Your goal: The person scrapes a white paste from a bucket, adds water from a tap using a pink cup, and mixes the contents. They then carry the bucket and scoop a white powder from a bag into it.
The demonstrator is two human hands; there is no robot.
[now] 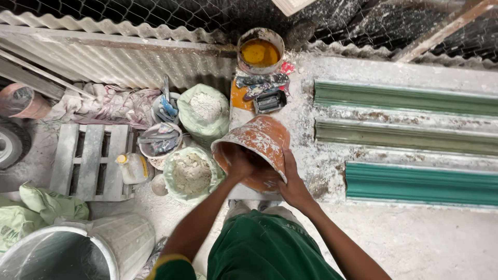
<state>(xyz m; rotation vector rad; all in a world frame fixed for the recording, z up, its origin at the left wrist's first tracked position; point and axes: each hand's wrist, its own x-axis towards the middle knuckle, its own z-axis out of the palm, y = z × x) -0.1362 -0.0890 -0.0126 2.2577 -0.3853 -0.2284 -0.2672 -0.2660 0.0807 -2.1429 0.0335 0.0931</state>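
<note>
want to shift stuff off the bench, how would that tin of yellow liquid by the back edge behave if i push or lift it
The tin looks nearly full of yellow liquid and has no lid, so a quick push would probably slop it. It likely feels heavy for its size. Its crusted, plaster-caked wall probably gives decent grip, and it stands upright on the dusty bench, so tipping seems unlikely unless shoved high up.

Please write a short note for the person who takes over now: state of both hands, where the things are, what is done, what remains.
Left hand: inside the tilted orange bucket.
Right hand: grips the bucket's outside, by the rim.
Bucket: held at the table edge, above two open sacks of pale powder on the floor.
Done: cannot tell.
Left: likely clearing the bucket's inside.
</note>
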